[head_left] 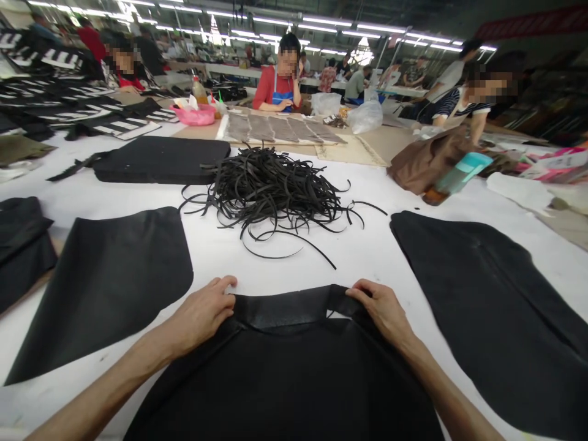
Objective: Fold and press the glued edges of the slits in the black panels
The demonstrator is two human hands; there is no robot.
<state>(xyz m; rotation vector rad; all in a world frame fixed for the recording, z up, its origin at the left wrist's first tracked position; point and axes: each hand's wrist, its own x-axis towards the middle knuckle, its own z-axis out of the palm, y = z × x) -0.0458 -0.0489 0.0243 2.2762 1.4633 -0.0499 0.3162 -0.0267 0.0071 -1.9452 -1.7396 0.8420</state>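
Note:
A large black leather-like piece (303, 380) lies in front of me on the white table, a folded band along its far edge. My left hand (206, 309) grips the left end of that band, fingers curled, the index finger raised a little. At the band's right end, my right hand (381, 306) pinches the edge between thumb and fingers. A small white patch shows through a gap near the right hand. Just beyond lies a tangled heap of thin black strips (275, 184), a few of them loose toward me.
Black panels lie at left (114, 275) and right (487, 294). Behind them are a black stack (160, 160), a pink basket (195, 114), a teal-capped bottle (454, 177) and a brown cloth (422, 156). A person in a red top (266, 86) sits across the table; others work around.

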